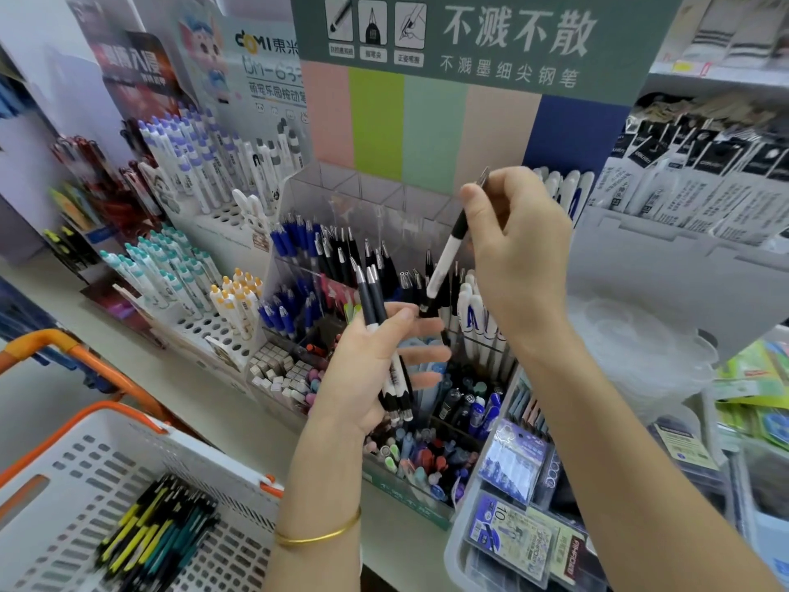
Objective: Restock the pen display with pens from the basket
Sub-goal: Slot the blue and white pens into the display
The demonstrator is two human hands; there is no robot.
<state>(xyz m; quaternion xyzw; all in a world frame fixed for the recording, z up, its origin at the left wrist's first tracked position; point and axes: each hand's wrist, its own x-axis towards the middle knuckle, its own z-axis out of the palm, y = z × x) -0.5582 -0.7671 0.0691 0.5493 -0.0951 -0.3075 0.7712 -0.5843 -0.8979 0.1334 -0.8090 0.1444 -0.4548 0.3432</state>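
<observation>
The white basket at my left elbow held a heap of loose pens. My left hand gripped a small bundle of black-and-white pens; my right hand pinched a single pen, tilted, in front of the clear pen display.

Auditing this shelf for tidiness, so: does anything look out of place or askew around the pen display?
Nothing spilled or broken. The clear display has its back-row compartments empty, while the black pens below lean at mixed angles. The left hand grips a pen bunch and the right hand pinches a single pen; none slotted yet.
</observation>
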